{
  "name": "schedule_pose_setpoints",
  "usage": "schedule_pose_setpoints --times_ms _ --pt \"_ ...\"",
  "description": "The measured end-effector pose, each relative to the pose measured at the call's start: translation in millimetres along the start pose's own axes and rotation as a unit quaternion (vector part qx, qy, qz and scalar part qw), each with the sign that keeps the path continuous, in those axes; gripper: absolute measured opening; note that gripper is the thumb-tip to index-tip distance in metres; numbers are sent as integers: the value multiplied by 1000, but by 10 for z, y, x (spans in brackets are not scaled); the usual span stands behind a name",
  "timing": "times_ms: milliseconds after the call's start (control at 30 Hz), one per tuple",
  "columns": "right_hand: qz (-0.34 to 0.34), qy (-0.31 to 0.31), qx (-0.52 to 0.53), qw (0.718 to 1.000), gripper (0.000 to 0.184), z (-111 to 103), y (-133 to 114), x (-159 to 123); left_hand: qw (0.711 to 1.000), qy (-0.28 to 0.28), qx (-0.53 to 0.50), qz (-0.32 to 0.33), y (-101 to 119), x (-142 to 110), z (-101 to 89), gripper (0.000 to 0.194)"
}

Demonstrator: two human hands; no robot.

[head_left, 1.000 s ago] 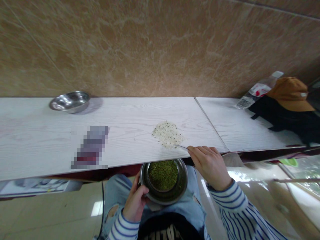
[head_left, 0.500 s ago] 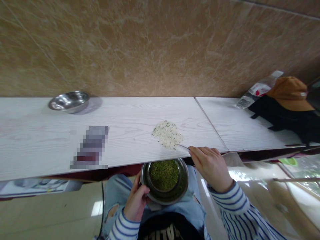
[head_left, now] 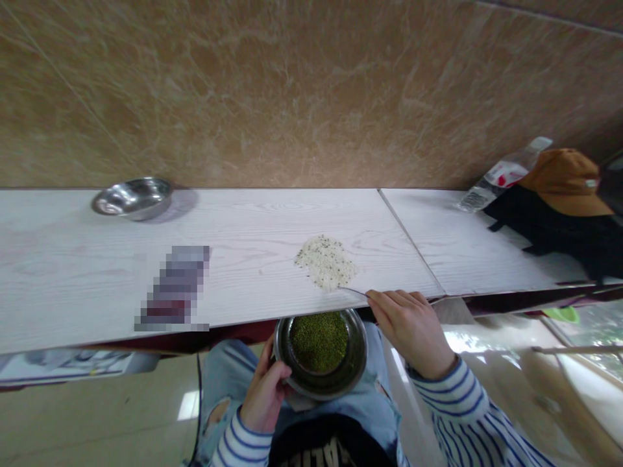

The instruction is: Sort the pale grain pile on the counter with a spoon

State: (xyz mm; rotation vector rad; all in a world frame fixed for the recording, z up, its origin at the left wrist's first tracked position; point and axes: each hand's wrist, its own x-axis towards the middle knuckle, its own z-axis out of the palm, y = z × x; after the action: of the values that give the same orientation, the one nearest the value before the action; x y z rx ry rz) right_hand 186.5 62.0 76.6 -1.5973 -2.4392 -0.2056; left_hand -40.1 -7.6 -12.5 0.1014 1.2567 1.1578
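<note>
By grains (head_left: 326, 261) | right grip (head_left: 411, 331) pinching utensil (head_left: 354, 291), drawn slightly back | left grip (head_left: 265, 392) clasping bowl (head_left: 324, 388)

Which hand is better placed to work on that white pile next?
Probably the right hand: its thin tool is at the near edge of the white pile, while the left hand holds the bowl.

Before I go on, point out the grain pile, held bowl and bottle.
Grain pile (head_left: 325, 263), head view: middle of the heap.
Held bowl (head_left: 318, 384), head view: bare inner wall below the beans.
Bottle (head_left: 505, 174), head view: its label.
</note>
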Motion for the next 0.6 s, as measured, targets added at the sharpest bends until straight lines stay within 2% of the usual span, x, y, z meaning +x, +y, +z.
schedule_pose_setpoints --times_ms 233,600 --pt "17 27 -6 999 23 -16 69 -40 1000 2 0 0 16 -1 24 81" --pt "-3 12 8 1000 22 -12 -3 41 1000 -3 -5 1 -10 19 -3 81"
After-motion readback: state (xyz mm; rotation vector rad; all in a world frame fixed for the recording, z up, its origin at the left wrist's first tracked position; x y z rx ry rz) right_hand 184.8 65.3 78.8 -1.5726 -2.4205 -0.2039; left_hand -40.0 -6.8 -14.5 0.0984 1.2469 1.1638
